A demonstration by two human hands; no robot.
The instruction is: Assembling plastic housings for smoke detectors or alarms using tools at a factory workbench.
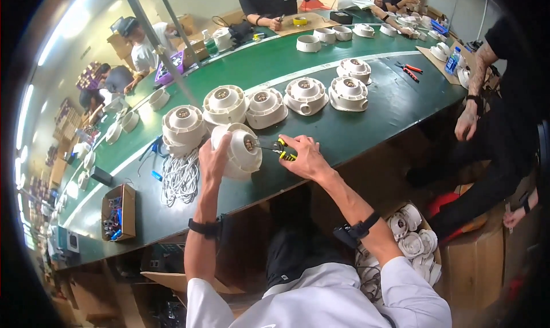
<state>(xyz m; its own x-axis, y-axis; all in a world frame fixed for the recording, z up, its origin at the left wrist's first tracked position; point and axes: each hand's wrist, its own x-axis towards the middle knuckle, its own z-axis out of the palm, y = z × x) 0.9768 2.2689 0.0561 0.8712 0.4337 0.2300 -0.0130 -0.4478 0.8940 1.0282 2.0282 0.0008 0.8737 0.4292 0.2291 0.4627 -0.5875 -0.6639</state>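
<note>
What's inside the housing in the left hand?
At the centre of the white housing, copper-coloured metal parts show, with the pliers reaching toward them. Anything deeper is covered by its own body; the left hand hides part of its side.

Left head-worn fisheye looking down from near side of green workbench (395, 105), close above, facing across to far side.

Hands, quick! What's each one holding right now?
Left hand: closed, holding a round white housing.
Right hand: closed, holding yellow-and-black pliers.
</note>
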